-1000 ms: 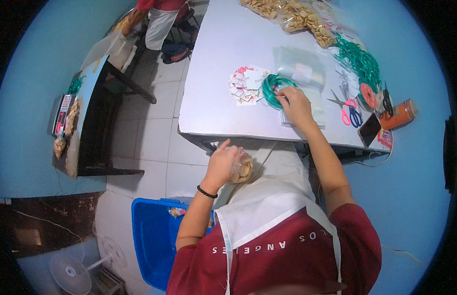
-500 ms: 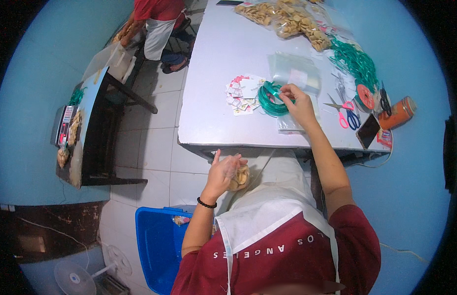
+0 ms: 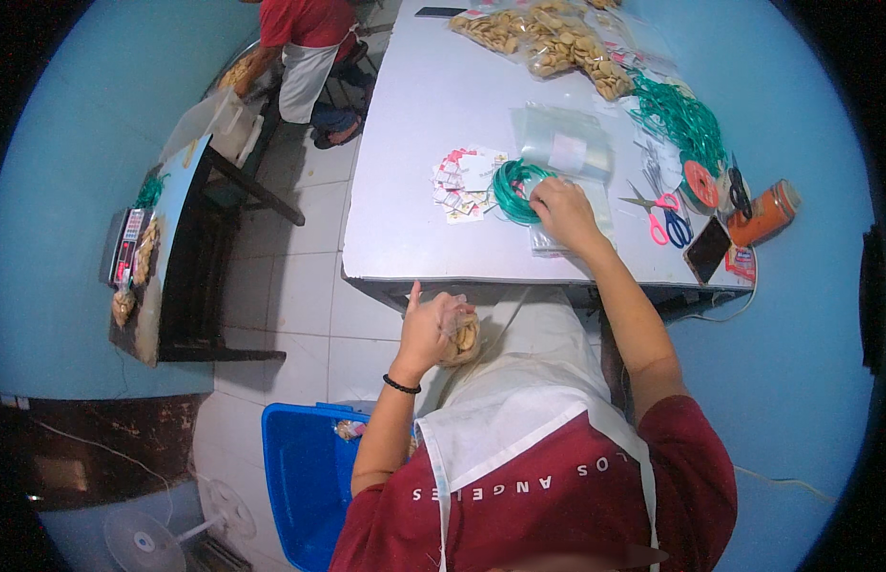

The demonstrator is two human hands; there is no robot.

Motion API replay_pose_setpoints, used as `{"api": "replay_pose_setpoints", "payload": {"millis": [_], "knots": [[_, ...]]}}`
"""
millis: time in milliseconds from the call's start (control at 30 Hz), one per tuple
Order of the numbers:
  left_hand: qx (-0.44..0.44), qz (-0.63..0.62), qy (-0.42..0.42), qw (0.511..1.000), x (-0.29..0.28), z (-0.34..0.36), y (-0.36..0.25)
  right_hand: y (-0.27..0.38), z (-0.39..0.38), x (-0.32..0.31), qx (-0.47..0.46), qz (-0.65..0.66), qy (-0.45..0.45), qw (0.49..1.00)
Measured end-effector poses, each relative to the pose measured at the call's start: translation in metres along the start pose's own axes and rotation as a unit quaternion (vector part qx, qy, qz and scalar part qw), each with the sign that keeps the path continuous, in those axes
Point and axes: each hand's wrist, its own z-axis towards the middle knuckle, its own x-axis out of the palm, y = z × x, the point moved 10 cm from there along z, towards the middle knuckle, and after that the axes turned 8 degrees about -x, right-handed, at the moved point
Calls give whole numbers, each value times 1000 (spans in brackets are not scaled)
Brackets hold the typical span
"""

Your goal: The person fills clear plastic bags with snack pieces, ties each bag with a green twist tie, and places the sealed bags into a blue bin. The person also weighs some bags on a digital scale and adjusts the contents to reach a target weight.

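Observation:
My left hand (image 3: 430, 326) is closed around a small clear bag of tan snacks (image 3: 461, 337), held below the front edge of the grey table (image 3: 414, 143), over my white apron. My right hand (image 3: 561, 212) rests on the table, its fingers touching a coil of green ties (image 3: 512, 185) that lies on a stack of clear plastic bags (image 3: 567, 153). A scatter of small red and white paper labels (image 3: 465, 181) lies just left of the coil.
Pink scissors (image 3: 656, 205), blue scissors (image 3: 679, 230), a phone (image 3: 707, 249), an orange canister (image 3: 763, 216) and loose green ties (image 3: 679, 116) sit right. Bagged snacks (image 3: 548, 38) lie far back. A blue crate (image 3: 305, 472) stands by my left. Another person (image 3: 305, 43) works by a side table (image 3: 162, 238).
The view has shifted slightly. My left hand stays on the snack bag by my lap, my right hand stays at the green coil; its fingers move a little.

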Motion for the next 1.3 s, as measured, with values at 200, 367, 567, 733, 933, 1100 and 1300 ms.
{"api": "replay_pose_setpoints", "payload": {"millis": [200, 367, 567, 733, 933, 1100, 1300], "knots": [[22, 20, -38, 999, 1, -7, -2, -18, -3, -40, 56, 145, -164, 974], [8, 19, -47, 999, -4, -6, 1, -20, -3, -32, 31, 123, -142, 982], [5, 6, -52, 999, -7, -6, 0, -47, -15, -3, 125, 200, -110, 966], [40, 95, -67, 992, -15, -13, -22, -51, -16, -12, 169, 225, -132, 951], [159, 243, -203, 935, -49, -32, -107, 83, -15, -60, -158, 180, -166, 956], [147, 201, -158, 955, -66, -10, -128, 158, -32, -57, -286, 248, -52, 924], [97, 55, -191, 975, -135, 36, -100, 115, -26, -41, -60, 411, 26, 909]]}}
